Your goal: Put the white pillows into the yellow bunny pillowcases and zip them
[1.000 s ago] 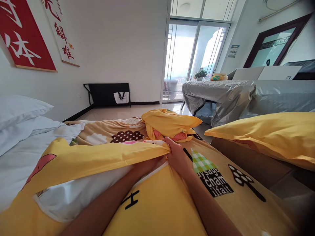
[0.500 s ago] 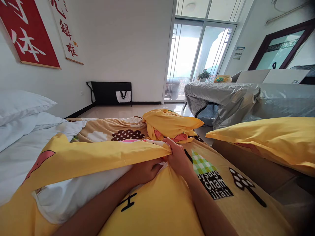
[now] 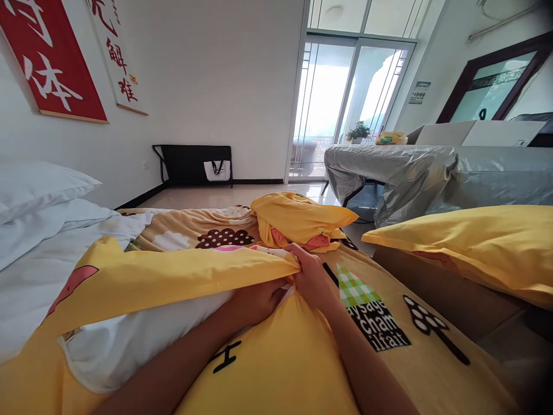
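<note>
**Both hands at the open edge of a yellow duvet cover**

The yellow duvet cover (image 3: 276, 369) fills the lower half of the frame, spread over the bed. Its upper flap (image 3: 173, 276) runs as a long fold from the lower left toward the centre, and its end is pinched in the right hand (image 3: 311, 279), whose fingers (image 3: 298, 256) curl closed over the hem just above centre frame. The left hand (image 3: 254, 300) lies directly beside it, touching it, under the lifted flap at the mouth of the cover; its fingers are bent against the white inner quilt (image 3: 142, 337), though whether they clamp the fabric cannot be told. The white quilt shows in the gap between the flap and the cover's lower layer, toward the lower left.

Just beyond the hands, at centre frame, sits a bunched heap of yellow fabric (image 3: 298, 222) on a beige printed sheet (image 3: 190, 227). White pillows (image 3: 38, 190) lie at the left edge. A yellow pillow (image 3: 470, 242) rests at the right, well apart from the hands. Behind it stands a grey-covered table (image 3: 401, 164), and glass doors (image 3: 345, 98) fill the upper centre.
</note>
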`<state>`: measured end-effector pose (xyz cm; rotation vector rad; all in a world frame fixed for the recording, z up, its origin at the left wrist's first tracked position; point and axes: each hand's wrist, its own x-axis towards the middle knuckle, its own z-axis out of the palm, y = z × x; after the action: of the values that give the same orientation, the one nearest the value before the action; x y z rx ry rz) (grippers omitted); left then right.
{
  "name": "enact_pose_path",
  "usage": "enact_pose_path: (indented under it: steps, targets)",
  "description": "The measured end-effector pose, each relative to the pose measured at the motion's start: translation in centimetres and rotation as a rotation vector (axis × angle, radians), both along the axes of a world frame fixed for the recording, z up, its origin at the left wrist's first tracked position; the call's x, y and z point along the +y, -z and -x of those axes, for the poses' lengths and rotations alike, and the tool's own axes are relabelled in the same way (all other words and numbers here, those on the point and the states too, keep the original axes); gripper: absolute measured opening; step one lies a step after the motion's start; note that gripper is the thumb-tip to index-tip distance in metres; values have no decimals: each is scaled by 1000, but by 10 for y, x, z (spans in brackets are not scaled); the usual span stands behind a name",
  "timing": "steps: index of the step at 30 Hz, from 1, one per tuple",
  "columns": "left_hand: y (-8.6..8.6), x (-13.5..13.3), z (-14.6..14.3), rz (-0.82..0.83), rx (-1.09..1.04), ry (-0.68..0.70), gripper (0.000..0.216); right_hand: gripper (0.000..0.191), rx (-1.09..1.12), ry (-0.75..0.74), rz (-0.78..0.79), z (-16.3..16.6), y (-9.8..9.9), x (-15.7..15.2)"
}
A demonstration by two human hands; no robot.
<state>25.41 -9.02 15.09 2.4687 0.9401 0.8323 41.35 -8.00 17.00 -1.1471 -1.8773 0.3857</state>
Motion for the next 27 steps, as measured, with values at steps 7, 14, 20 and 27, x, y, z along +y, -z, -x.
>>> enact_pose_path:
  steps: [7, 14, 20, 27]
  targets:
    - [0, 2, -3, -56, 27, -62, 32, 40, -26, 59, -42, 1, 3, 2]
    - [18, 10, 5, -60, 1, -103, 44, 41, -86, 73, -44, 0, 2, 2]
    - [32, 13, 8, 8, -36, -149, 44, 37, -94, 78, -46, -1, 1, -1]
    - [23, 13, 6, 5, -26, -231, 50, 39, -115, 84, -56, -1, 0, -1]
